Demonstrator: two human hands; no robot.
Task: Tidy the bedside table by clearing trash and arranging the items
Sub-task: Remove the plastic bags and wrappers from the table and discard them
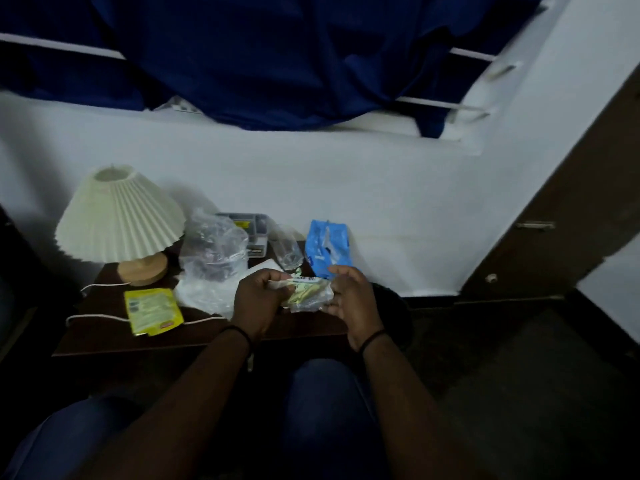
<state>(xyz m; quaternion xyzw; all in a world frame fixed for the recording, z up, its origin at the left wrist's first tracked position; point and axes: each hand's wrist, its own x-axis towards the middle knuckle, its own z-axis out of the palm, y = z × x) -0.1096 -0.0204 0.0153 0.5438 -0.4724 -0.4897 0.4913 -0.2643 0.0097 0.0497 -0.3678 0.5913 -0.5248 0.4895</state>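
Forearms are bare; no sleeves are visible. Left hand [258,299] and right hand [349,299]: each wrist carries 1 thin black band. A small tag hangs from the left band. Both legs wear dark blue trousers [325,410], probably denim.

Bedside table [104,337]: dark wood. Yellow sachet [153,310], flat, front-left. Crumpled clear plastic bag [213,251], centre. Small clear wrapper [306,293] w/ yellow-green contents, above front edge. Blue packet [327,248], upright, back-right. Grey organiser box [251,230], at rear.

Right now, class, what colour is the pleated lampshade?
Cream, the pleated lampshade, seen in the head view.
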